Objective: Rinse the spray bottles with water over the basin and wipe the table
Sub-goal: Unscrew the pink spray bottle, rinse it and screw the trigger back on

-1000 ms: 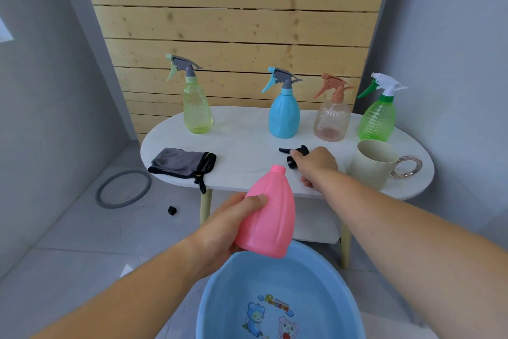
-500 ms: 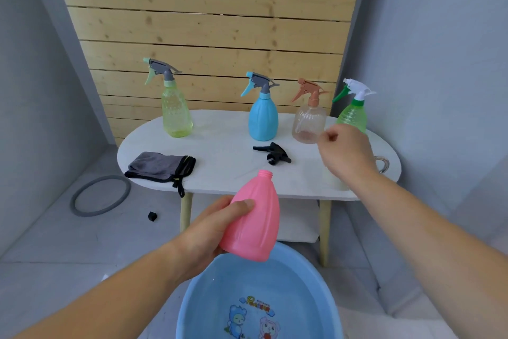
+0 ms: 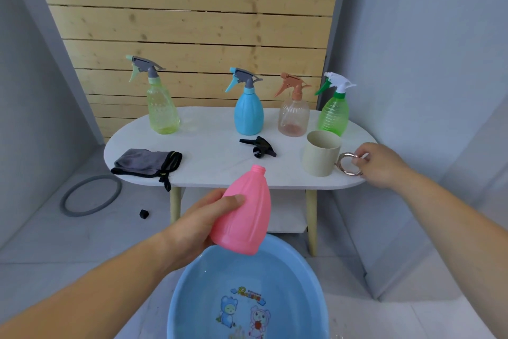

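The right hand (image 3: 380,164) has left the black spray head (image 3: 259,147), which it was covering a second ago near the middle of the table (image 3: 209,165). The spray head now lies on its own, uncovered. Half a second ago the hand was in the air in front of the cup (image 3: 320,153), hiding it. Now it is further right and lower, at the table's right end, with its fingertips pinching the cup's ring handle (image 3: 347,167). The cup is in full view again.
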A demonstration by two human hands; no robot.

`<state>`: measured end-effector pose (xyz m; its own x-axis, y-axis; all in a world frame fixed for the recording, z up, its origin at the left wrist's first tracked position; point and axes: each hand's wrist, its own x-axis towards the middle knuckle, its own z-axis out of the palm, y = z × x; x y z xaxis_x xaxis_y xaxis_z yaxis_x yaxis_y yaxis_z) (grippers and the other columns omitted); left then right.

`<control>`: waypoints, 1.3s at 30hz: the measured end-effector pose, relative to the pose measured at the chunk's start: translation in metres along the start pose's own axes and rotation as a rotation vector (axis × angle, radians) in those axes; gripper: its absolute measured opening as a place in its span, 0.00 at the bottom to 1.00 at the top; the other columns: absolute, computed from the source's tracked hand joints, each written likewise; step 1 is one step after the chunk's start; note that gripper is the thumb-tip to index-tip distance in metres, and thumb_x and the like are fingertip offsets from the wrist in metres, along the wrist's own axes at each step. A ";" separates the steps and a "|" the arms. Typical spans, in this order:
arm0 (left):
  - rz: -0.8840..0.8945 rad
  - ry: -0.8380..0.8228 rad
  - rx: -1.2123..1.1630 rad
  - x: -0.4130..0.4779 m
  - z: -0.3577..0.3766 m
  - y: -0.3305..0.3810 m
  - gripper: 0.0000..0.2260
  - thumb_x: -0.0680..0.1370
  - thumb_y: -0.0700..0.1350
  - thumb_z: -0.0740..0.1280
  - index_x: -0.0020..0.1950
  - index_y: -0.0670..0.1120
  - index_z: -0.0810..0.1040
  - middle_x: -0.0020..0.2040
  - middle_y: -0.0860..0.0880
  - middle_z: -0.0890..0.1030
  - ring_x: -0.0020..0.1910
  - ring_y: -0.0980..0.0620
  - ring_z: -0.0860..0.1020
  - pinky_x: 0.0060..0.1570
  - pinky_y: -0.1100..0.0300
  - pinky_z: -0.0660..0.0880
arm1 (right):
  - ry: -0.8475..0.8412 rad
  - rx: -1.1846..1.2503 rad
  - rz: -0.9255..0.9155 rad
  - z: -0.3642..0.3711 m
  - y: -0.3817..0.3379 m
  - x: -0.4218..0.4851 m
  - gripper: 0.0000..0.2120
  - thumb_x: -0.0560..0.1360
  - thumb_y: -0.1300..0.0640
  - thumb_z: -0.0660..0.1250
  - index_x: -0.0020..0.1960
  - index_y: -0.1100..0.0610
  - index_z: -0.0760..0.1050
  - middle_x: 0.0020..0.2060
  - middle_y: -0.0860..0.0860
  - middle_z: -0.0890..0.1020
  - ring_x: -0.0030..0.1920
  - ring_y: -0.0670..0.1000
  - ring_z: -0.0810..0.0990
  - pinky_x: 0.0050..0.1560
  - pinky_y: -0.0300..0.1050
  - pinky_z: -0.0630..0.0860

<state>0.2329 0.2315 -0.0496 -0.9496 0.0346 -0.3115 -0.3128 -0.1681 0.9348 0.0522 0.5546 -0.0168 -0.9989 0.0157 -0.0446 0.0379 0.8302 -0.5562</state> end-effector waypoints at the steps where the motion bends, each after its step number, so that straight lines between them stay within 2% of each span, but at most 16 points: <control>1: 0.004 -0.004 -0.005 -0.001 0.000 0.000 0.25 0.69 0.54 0.73 0.66 0.50 0.79 0.56 0.45 0.86 0.54 0.45 0.85 0.48 0.51 0.81 | -0.067 0.076 0.009 -0.003 -0.004 -0.007 0.04 0.80 0.55 0.64 0.51 0.55 0.74 0.46 0.58 0.81 0.41 0.59 0.82 0.43 0.51 0.79; 4: 0.023 -0.014 -0.005 -0.004 0.000 0.003 0.25 0.70 0.54 0.73 0.66 0.50 0.79 0.56 0.44 0.86 0.53 0.45 0.85 0.48 0.52 0.82 | -0.197 0.307 0.025 -0.014 -0.022 -0.032 0.06 0.81 0.57 0.63 0.52 0.59 0.74 0.45 0.60 0.81 0.39 0.60 0.83 0.44 0.54 0.82; 6: 0.035 -0.015 0.002 -0.005 -0.001 0.007 0.26 0.69 0.54 0.74 0.66 0.50 0.79 0.57 0.44 0.85 0.53 0.46 0.85 0.49 0.51 0.81 | -0.252 0.379 0.028 -0.019 -0.034 -0.050 0.07 0.81 0.56 0.62 0.51 0.61 0.74 0.45 0.60 0.82 0.42 0.61 0.84 0.47 0.55 0.83; 10: 0.044 -0.061 0.085 -0.012 -0.011 0.013 0.31 0.66 0.58 0.76 0.67 0.50 0.78 0.60 0.45 0.84 0.57 0.46 0.84 0.53 0.53 0.80 | -0.467 0.485 0.072 -0.008 -0.046 -0.084 0.08 0.82 0.57 0.62 0.49 0.61 0.74 0.42 0.61 0.82 0.44 0.64 0.85 0.45 0.53 0.83; 14: 0.042 -0.085 0.145 -0.018 -0.022 0.014 0.33 0.65 0.58 0.76 0.68 0.50 0.77 0.61 0.45 0.84 0.60 0.45 0.83 0.53 0.53 0.80 | -0.657 0.426 0.146 0.034 -0.032 -0.101 0.07 0.81 0.58 0.63 0.47 0.61 0.74 0.40 0.61 0.81 0.41 0.62 0.84 0.46 0.53 0.82; 17: 0.041 -0.066 0.177 -0.018 -0.024 0.012 0.35 0.63 0.59 0.77 0.68 0.50 0.77 0.63 0.44 0.83 0.61 0.44 0.83 0.58 0.49 0.80 | -0.738 0.233 0.194 0.082 -0.013 -0.104 0.05 0.79 0.59 0.63 0.48 0.61 0.74 0.39 0.58 0.80 0.36 0.58 0.82 0.44 0.50 0.81; 21: 0.025 -0.084 0.218 -0.017 -0.017 0.006 0.32 0.66 0.57 0.77 0.68 0.53 0.77 0.61 0.49 0.84 0.60 0.48 0.84 0.56 0.52 0.80 | -0.767 0.011 0.181 0.147 0.013 -0.105 0.10 0.78 0.52 0.64 0.45 0.59 0.73 0.37 0.56 0.78 0.31 0.53 0.75 0.34 0.42 0.75; 26: 0.013 -0.111 0.245 -0.017 -0.010 0.003 0.25 0.71 0.54 0.73 0.68 0.54 0.77 0.59 0.52 0.85 0.57 0.51 0.85 0.49 0.58 0.80 | -0.749 -0.343 -0.042 0.206 0.036 -0.111 0.17 0.79 0.48 0.61 0.36 0.56 0.70 0.36 0.53 0.75 0.38 0.52 0.73 0.33 0.42 0.68; 28: 0.010 -0.122 0.236 -0.017 -0.011 0.002 0.24 0.71 0.53 0.73 0.67 0.54 0.77 0.57 0.52 0.86 0.56 0.51 0.85 0.47 0.59 0.80 | -0.746 -0.363 -0.054 0.222 0.044 -0.114 0.16 0.79 0.49 0.61 0.35 0.54 0.70 0.38 0.51 0.75 0.40 0.52 0.73 0.33 0.40 0.66; 34: 0.009 -0.145 0.225 -0.017 -0.014 -0.001 0.23 0.70 0.51 0.73 0.65 0.55 0.77 0.55 0.54 0.86 0.54 0.53 0.85 0.45 0.62 0.81 | -0.722 -0.358 -0.037 0.256 0.062 -0.119 0.15 0.79 0.48 0.62 0.37 0.54 0.72 0.39 0.52 0.77 0.40 0.52 0.76 0.38 0.44 0.70; 37: 0.005 -0.160 0.240 -0.017 -0.015 -0.002 0.25 0.70 0.50 0.74 0.67 0.56 0.76 0.59 0.53 0.85 0.56 0.52 0.85 0.49 0.59 0.82 | -0.713 -0.322 -0.013 0.263 0.068 -0.119 0.15 0.79 0.48 0.62 0.38 0.54 0.73 0.39 0.51 0.78 0.38 0.51 0.76 0.35 0.41 0.69; 39: -0.005 -0.166 0.255 -0.016 -0.016 -0.004 0.26 0.70 0.49 0.74 0.68 0.56 0.75 0.61 0.52 0.84 0.58 0.51 0.84 0.53 0.55 0.82 | -0.712 -0.313 -0.005 0.266 0.071 -0.118 0.14 0.80 0.48 0.62 0.40 0.54 0.74 0.40 0.51 0.78 0.40 0.51 0.76 0.38 0.42 0.70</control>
<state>0.2493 0.2161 -0.0510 -0.9319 0.1989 -0.3033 -0.2922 0.0840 0.9527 0.1807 0.4633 -0.2719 -0.7364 -0.2622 -0.6236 -0.0824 0.9497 -0.3020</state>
